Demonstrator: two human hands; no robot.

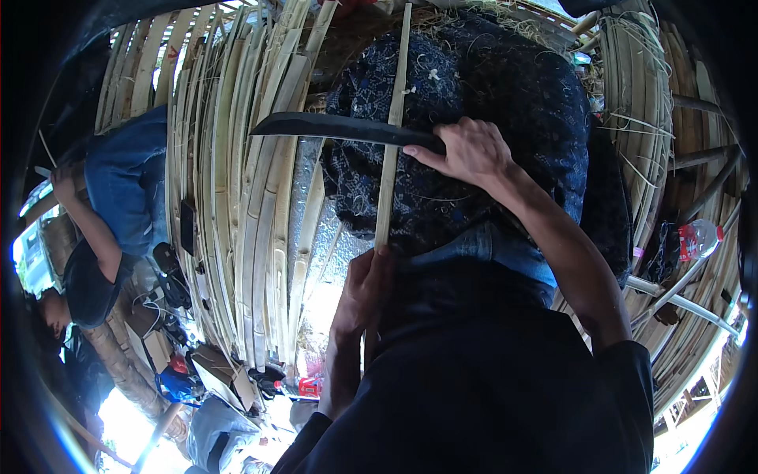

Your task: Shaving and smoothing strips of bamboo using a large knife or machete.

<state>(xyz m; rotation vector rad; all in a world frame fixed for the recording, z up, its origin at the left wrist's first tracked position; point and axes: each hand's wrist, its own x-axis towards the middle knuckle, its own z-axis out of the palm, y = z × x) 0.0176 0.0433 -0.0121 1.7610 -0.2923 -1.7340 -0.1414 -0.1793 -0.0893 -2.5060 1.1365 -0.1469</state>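
Note:
My right hand [475, 152] is closed round the handle of a machete [332, 126] with a dark, slightly curved blade pointing left. The blade lies across a long, narrow bamboo strip [387, 182], which runs from the far edge of the view down toward my body. My left hand [365, 288] grips that strip near my waist, thumb along it. Under the strip, a dark blue patterned cloth [521, 118] covers my lap, with pale shavings scattered on it. Whether the edge bites into the strip cannot be made out.
Long split bamboo slats [245, 182] lie side by side at my left, with a dark phone-like object [187, 227] on them. Another person in blue jeans [126, 178] sits at far left. Bundled bamboo strips [641, 103] and a clear plastic bottle [698, 239] are on the right.

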